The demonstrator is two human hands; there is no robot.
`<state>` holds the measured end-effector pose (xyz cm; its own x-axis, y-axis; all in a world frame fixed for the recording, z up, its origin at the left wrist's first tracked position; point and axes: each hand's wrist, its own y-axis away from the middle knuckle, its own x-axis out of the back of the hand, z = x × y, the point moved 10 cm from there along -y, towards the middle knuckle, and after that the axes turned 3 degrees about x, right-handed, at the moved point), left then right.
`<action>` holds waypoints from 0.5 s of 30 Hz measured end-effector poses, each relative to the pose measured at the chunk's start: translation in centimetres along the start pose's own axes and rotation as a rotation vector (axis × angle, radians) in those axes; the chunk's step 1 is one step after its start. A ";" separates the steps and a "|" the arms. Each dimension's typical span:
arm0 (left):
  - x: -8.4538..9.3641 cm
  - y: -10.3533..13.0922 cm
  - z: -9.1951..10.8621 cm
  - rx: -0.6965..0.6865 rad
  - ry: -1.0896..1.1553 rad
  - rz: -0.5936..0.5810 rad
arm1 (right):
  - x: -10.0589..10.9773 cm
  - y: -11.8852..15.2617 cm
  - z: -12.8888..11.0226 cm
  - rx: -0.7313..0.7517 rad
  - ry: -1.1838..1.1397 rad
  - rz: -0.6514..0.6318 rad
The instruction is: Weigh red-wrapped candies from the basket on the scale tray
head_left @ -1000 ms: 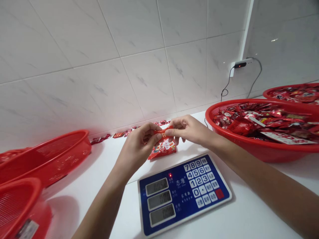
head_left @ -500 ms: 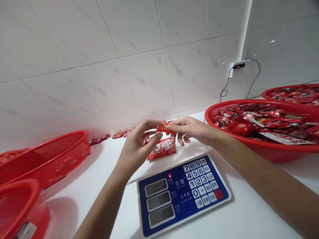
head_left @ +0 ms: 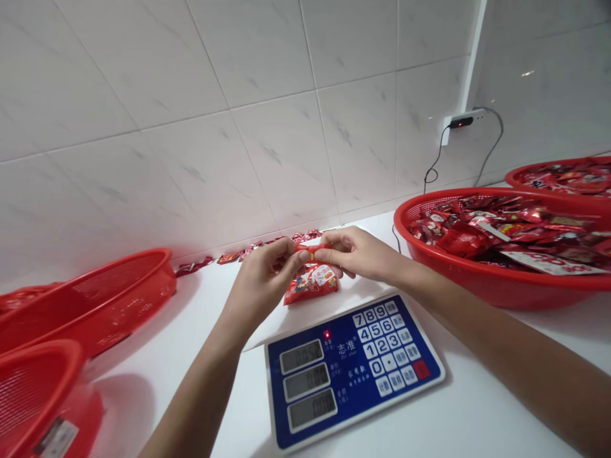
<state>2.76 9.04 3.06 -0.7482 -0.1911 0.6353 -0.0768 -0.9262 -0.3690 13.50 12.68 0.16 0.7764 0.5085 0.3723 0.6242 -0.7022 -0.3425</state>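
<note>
Left hand: The left hand (head_left: 265, 273) reaches in from below, thumb and bent fingers pinched on one end of a small red wrapper (head_left: 312, 249).
Right hand: Facing it, the right hand (head_left: 360, 251) grips the other end between thumb and fingers, the two thumbs nearly meeting.
Small red wrapper: Held by both hands above the weighing plate; from here I cannot tell whether it touches the packet below.
Printed packet: A red packet (head_left: 312, 285) with colourful pictures lies on the white plate (head_left: 367, 289), just under the hands.
Scale: A blue-faced scale (head_left: 351, 362) sits at a slant on the white surface (head_left: 205, 331), red light glowing, its three display windows showing faint digits.
Row by the wall: Small red packets (head_left: 228, 258) line the foot of the tiled wall (head_left: 191, 83).
Right side: A large red basket (head_left: 458, 280) stands heaped with shiny packets, another filled basket (head_left: 514, 176) behind it.
Left side: Two red baskets (head_left: 143, 308) stand near each other, the closer one cut off by the view.
Socket: A black plug (head_left: 461, 123) shows a small red light.
</note>
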 end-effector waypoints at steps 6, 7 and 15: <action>3.8 -0.3 -1.7 0.049 -0.034 0.146 | 4.1 0.4 0.2 -0.100 0.213 0.102; 4.5 -0.2 -1.9 0.057 -0.060 0.172 | 5.3 0.6 0.2 -0.131 0.276 0.134; 4.3 -0.2 -2.0 0.038 -0.002 0.175 | 15.1 4.3 1.1 -0.625 1.225 0.442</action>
<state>-1.78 9.04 4.55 -0.7466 -0.3510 0.5651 0.0792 -0.8903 -0.4483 28.00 17.86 3.36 0.1307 -0.3173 0.9393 -0.0315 -0.9483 -0.3159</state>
